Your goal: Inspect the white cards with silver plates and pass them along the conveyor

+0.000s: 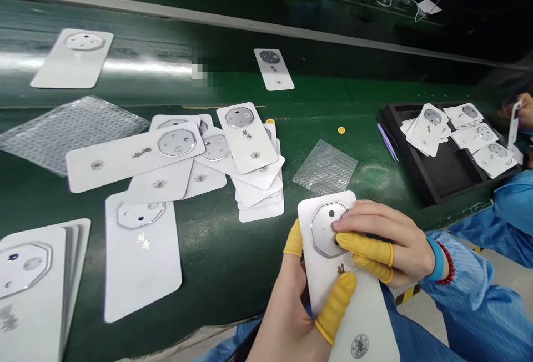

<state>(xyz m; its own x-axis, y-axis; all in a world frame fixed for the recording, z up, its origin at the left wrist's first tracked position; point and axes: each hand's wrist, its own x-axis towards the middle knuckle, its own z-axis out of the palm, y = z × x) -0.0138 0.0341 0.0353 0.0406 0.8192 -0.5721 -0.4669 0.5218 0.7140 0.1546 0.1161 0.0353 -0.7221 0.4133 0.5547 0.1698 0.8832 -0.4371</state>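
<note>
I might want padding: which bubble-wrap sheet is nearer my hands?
The smaller sheet, just beyond the held white panel; the larger sheet lies far left.

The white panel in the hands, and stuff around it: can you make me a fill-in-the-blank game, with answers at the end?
The left hand, gripping a white panel, has a thumb cover coloured ____.
The fingers on the panel's ringed plate belong to the ____ hand.
Beside the red bracelet is a wristband coloured ____.
The tray at the right is ____.

Answers: yellow; right; blue; black.
</note>
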